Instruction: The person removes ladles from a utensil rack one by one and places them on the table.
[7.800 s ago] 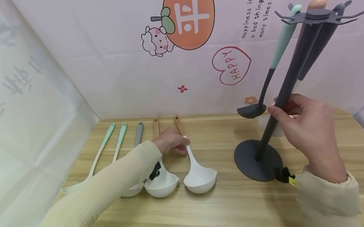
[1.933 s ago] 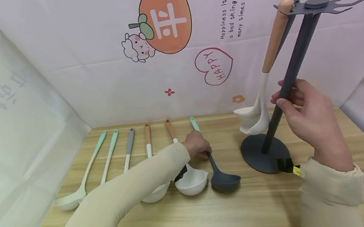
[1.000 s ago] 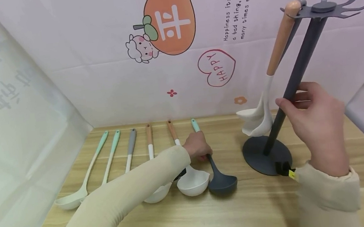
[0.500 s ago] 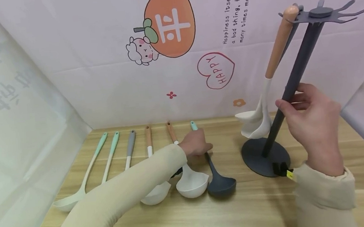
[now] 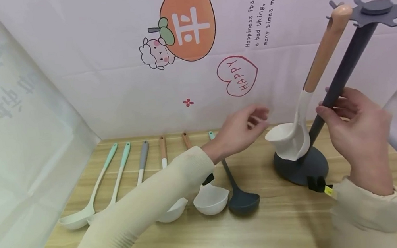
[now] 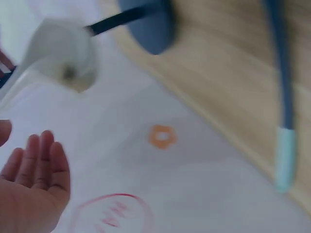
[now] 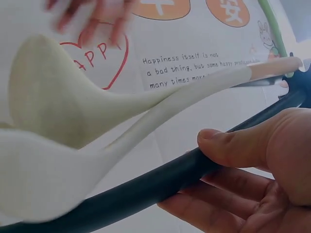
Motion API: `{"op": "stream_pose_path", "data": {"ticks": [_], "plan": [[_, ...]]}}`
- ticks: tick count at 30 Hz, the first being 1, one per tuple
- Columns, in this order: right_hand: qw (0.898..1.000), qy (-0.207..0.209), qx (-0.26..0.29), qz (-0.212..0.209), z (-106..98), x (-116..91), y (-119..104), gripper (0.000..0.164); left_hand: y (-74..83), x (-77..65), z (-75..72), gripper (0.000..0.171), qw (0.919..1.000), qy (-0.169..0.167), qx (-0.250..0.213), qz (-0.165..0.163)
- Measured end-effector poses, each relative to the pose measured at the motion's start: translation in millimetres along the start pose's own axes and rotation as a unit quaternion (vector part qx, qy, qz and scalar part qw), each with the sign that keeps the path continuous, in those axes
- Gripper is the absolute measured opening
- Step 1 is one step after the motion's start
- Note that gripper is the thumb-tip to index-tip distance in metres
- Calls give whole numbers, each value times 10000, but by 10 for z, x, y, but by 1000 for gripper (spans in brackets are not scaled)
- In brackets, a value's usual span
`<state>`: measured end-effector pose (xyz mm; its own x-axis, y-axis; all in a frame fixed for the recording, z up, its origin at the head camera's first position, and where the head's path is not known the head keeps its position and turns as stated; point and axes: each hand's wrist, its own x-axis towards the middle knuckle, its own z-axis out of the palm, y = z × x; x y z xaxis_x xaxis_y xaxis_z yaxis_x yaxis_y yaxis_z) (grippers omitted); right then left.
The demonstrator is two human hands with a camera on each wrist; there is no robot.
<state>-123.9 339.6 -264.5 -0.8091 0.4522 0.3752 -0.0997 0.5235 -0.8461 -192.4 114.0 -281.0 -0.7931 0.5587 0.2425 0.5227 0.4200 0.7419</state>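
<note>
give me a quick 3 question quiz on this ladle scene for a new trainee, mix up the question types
1. Open question: in the head view, what does the right hand grip?
2. True or false: the dark ladle lies on the table, at the right-hand end of the row.
3. Multiple choice: what is the left hand holding? a) a wooden handle b) nothing c) a white ladle

Key
1. The dark stand, by its post.
2. True; the others in the row lie to its left.
3. b; it is raised near the hanging ladles with nothing in its fingers.
</note>
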Motion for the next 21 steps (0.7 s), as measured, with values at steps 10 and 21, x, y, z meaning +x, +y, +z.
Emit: {"op": "stream_pose_path", "data": {"ticks": [10,21], "plan": [[9990,33,-360,-259,2,61,104,35,582,229,159,49,9977,40,-477,490],[9973,-320,-510,-426,103,134,140,44,588,301,215,43,9952,457,-736,459]]}}
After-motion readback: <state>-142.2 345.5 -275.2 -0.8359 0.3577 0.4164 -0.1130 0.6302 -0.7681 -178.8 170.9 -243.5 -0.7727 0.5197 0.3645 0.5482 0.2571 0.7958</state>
